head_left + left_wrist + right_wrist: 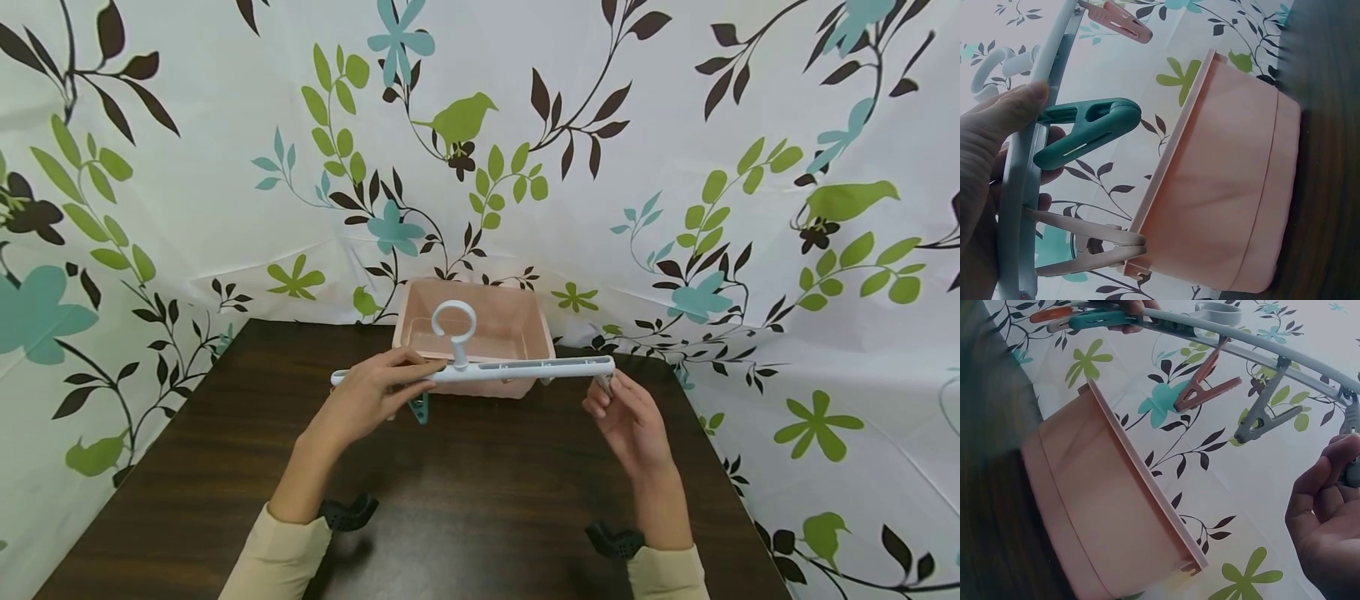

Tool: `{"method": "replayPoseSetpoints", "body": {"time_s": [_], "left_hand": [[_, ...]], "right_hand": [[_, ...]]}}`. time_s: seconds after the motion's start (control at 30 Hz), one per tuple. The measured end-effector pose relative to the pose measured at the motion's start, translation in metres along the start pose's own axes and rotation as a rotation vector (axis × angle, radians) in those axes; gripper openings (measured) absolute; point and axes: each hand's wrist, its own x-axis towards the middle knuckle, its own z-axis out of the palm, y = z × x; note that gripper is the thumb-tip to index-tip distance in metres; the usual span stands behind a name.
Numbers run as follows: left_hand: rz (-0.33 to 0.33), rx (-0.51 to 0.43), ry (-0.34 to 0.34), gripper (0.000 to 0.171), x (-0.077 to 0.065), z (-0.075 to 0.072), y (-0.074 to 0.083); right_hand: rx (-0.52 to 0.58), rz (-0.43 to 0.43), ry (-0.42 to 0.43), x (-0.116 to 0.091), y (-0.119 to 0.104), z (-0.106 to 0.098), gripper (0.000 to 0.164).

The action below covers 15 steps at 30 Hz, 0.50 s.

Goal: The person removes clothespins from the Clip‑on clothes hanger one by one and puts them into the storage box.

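- Evidently, the white clip hanger (pixel 540 368) was the thing in hand, held roughly level across the near side of the pink basin (pixel 1222 162), its bar reaching past the basin on both sides.
- Its hook (pixel 460 352) stood upright against the view into the basin.
- The left hand (pixel 378 387), toward the basin's left side, grasped the bar with thumb over and fingers beneath, probably to carry the weight and keep it from rolling.
- The right hand (pixel 637 421), beyond the basin's right side, pinched the end clip (pixel 1352 415), which seemed to steady that end; whether the clip was pressed fully open could not be told.
- On the bar above the basin were a teal clip (pixel 1119 119), a beige clip (pixel 1125 253), a pink clip (pixel 1197 384), a grey clip (pixel 1261 403) and an orange clip (pixel 1050 314).
- The bar covered part of the basin's near rim from above; the beige clip overlapped that rim in the left wrist view, though contact was unclear.
- Under the basin lay the dark table (pixel 450 500); behind it rose the patterned cloth (pixel 570 208), limiting room on the far side.
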Motion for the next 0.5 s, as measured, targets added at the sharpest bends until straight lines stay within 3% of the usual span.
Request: {"method": "replayPoseSetpoints", "body": {"time_s": [0.17, 0.37, 0.5], "left_hand": [[-0.020, -0.005, -0.022, 0.050, -0.0006, -0.0018, 0.0003], [0.001, 0.008, -0.027, 0.051, 0.0002, -0.0040, 0.0005], [0.001, 0.018, -0.024, 0.051, 0.0001, -0.0054, 0.0013]], "right_hand": [[0.026, 0.021, -0.048, 0.0007, -0.0026, -0.0020, 0.040], [0.119, 0.056, -0.123, 0.0009, -0.0029, -0.0061, 0.049], [0.138, 0.088, -0.112, 0.0012, -0.0033, -0.0049, 0.049]]}}
